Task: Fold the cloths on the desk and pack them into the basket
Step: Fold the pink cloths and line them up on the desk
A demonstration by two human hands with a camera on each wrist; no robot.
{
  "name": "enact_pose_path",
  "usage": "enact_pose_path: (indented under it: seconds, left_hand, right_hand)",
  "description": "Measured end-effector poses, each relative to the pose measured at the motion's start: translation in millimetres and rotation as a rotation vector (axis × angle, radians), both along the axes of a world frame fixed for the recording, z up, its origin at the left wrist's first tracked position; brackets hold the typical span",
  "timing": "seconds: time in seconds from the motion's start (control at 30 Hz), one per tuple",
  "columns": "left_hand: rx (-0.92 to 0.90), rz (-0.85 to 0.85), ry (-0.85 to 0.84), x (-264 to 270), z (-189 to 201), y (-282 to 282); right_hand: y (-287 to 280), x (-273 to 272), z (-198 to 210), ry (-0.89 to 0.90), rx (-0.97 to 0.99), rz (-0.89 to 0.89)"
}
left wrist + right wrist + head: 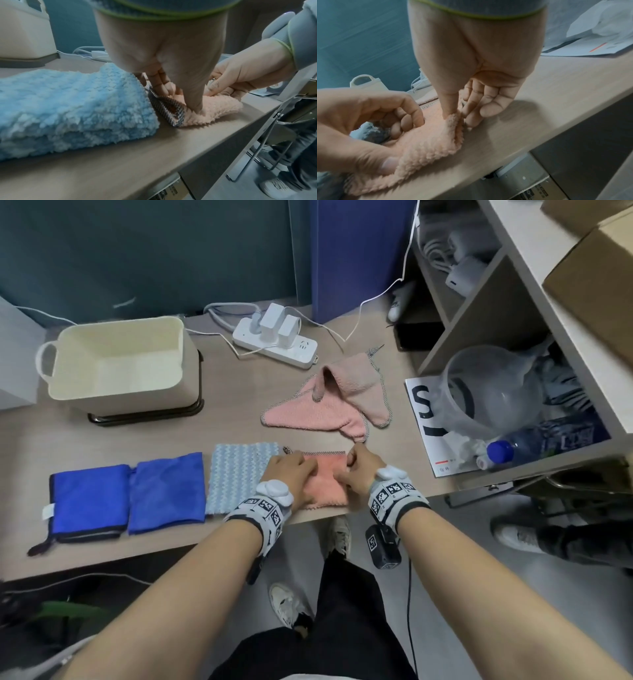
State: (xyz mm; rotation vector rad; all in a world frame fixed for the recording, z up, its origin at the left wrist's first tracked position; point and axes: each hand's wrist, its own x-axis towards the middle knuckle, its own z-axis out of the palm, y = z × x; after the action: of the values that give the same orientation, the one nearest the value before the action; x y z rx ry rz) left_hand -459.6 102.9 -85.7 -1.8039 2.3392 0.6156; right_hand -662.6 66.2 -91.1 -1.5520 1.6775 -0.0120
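Note:
A salmon fleece cloth [329,481] with a checked trim lies folded at the desk's front edge. My left hand [291,474] holds its left side, thumb pressed into the pile and fingers curled over the trimmed edge [171,108]. My right hand [356,470] pinches a fold at its right side between thumb and fingers [457,115]. A folded light blue cloth [236,474] lies just left of it, then two folded dark blue cloths [130,498]. Farther back lies a loose pink cloth [325,405]. The cream basket [137,402] stands at the back left with nothing in it.
A white power strip [274,344] with plugs and cables sits behind the pink cloth. On the right, a shelf unit [496,320] holds a clear jug [489,392], a bottle [534,443] and a magazine [424,419]. A black stand sits under the basket.

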Motion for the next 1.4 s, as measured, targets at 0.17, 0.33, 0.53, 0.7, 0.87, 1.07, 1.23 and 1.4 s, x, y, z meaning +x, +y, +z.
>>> enact_pose_path:
  seconds: [0.17, 0.33, 0.53, 0.7, 0.87, 1.07, 1.23, 1.4]
  left_hand:
    - [0.019, 0.079, 0.041, -2.0, 8.6, -9.0]
    - [-0.128, 0.298, 0.094, 5.4, 19.6, -66.4]
    - [-0.124, 0.484, -0.084, 29.6, 9.9, -106.9]
    - [0.085, 0.527, -0.17, 33.8, 8.1, -124.3]
    - [0.059, 0.564, 0.143, 32.3, 11.6, -114.2]
    - [0.018, 0.486, 0.422, 33.4, 35.3, -114.1]
    - [0.043, 0.445, 0.638, 35.9, 63.6, -116.0]
    - [0.094, 0.425, 0.796, 46.7, 82.8, -117.7]
  right_hand:
    - [-18.8, 1.6, 2.9, -0.031, -0.031, -0.013]
    - [-76.9, -2.1, 12.7, -0.128, -0.102, -0.035]
    - [-120.7, 7.6, 1.5, -0.075, -0.151, 0.179]
    - [-152.9, 20.3, -2.6, 0.095, -0.144, 0.293]
    - [-171.8, 33.2, 8.9, 0.145, -0.15, 0.346]
    - [-158.7, 58.6, 36.2, -0.089, -0.017, 0.404]
    - [-154.3, 77.3, 63.2, -0.122, 0.119, 0.326]
    - [-161.1, 68.0, 95.6, -0.02, -0.029, 0.212]
